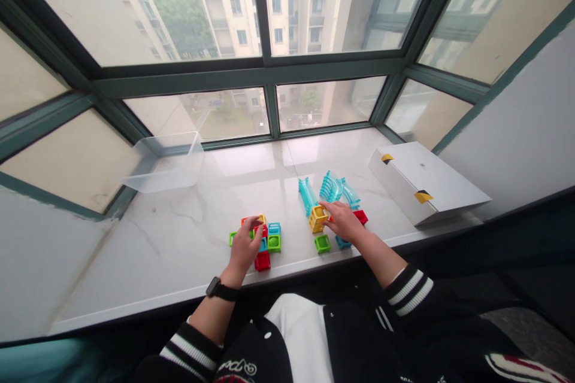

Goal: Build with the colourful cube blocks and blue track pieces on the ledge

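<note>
My right hand (344, 220) grips a yellow hollow block (318, 219), fingers along its top and thumb at its right side. This block stands taller than those around it, behind a green block (322, 244). A blue block (342, 242) sits partly under my right hand. My left hand (245, 246) is over the left group of blocks, its thumb and forefinger closed around a red block (264, 230). Close to it lie a light blue block (274, 228), a green block (274, 243) and another red block (263, 261). My fingers partly hide several blocks there.
Clear turquoise track pieces, one straight (308, 196) and one curved (331, 187), lie behind my right hand. A transparent plastic bin (168, 164) stands at the back left. At the right is a white box (426, 182) with yellow-black tabs. Windows border the white marbled sill (179, 245).
</note>
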Demonstrator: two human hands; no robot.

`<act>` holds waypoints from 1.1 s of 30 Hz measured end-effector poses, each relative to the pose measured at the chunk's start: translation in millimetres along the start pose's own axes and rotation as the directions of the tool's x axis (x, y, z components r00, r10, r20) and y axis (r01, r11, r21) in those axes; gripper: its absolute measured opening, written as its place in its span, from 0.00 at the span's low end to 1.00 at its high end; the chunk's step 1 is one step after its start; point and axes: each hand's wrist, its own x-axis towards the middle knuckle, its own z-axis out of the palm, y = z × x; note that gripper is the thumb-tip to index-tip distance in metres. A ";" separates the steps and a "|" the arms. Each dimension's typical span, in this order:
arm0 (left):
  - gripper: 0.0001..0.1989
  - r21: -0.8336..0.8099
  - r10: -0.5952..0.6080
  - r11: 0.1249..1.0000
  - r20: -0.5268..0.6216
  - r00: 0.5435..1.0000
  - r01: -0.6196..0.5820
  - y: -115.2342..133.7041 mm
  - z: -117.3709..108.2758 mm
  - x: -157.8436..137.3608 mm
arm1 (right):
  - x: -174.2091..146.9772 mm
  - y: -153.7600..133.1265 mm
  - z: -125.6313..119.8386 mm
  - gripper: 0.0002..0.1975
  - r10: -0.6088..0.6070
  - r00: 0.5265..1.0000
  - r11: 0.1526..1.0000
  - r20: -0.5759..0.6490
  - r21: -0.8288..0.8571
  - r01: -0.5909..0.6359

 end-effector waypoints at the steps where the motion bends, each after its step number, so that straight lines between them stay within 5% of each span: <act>1: 0.15 0.028 -0.023 0.999 -0.047 0.999 0.025 -8.7 -8.4 -6.7 | -0.3 -0.2 -0.2 0.32 -0.004 1.000 1.000 -0.001 -0.005 0.004; 9: 0.15 0.041 -0.083 0.995 -0.150 0.985 0.090 -34.8 -36.3 -43.8 | -1.9 -0.8 -0.4 0.37 -0.006 0.999 0.998 0.033 -0.061 0.008; 33: 0.13 0.155 0.041 0.988 -0.170 0.985 -0.014 -51.2 -40.2 -45.4 | -10.3 -1.3 -13.4 0.39 -0.048 0.998 0.998 -0.035 -0.035 0.047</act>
